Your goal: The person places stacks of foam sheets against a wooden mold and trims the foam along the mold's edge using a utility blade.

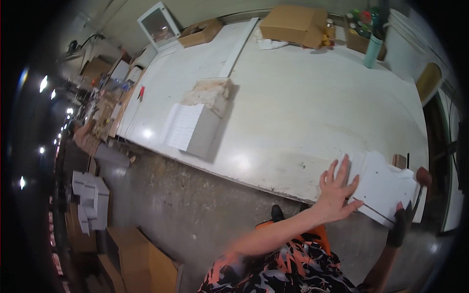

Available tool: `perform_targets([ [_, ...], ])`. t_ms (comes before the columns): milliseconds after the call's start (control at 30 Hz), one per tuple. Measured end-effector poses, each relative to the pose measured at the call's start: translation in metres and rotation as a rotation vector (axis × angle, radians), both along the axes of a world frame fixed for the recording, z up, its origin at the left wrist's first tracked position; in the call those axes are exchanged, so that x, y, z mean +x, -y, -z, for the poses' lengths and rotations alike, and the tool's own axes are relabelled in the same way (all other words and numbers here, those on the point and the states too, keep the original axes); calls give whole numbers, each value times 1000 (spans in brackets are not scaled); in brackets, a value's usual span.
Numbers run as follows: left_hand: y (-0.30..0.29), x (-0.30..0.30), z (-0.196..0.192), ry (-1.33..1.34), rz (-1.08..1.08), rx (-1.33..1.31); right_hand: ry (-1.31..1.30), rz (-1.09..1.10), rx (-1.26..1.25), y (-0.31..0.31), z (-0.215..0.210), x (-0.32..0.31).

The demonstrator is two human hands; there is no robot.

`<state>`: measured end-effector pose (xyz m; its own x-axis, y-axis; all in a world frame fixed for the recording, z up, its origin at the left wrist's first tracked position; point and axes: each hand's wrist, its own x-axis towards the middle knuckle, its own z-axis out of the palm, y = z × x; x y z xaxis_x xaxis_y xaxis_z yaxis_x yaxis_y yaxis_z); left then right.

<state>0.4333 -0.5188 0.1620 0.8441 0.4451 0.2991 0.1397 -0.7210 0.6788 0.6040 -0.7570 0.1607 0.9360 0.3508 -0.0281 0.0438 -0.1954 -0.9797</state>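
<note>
At the table's right front corner lie white flat pieces, seemingly stacked, with small dark holes in the top one and a notched far edge. My left hand is bare, its fingers spread against the left side of these pieces. A dark fingerless glove covers my right hand, which grips their near right edge with the thumb on top; its other fingers are hidden. Just past the right edge shows a rounded reddish-brown thing, its kind unclear. A small brown block stands behind the pieces.
A stack of white boards sits mid-left on the white table. Along the back are cardboard boxes, a green bottle and a white bucket. Open cartons stand on the floor at left, where another person works.
</note>
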Motion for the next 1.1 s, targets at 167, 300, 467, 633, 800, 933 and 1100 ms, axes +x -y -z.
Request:
perform_targets([
  [167,-9,-4,0,235,149,-394,67,76,151,-9,-10,-16],
  [300,-23,-39,-21,373,142,-624,577,-25,10,-53,-64,-75],
  [467,-86,-144,-13,432,-11,-640,916,-281,-173,-127,-46,-153],
  [633,-158,-302,45,336,-497,-759,209,-674,125,-260,19,-279],
  [800,-276,-417,108,226,-820,-529,603,-651,64,-409,114,-380],
  [933,-370,-474,145,263,-674,-588,708,-493,-47,-479,143,-438],
  [1100,-410,-461,129,283,-637,-273,776,-234,-339,-512,155,-460],
])
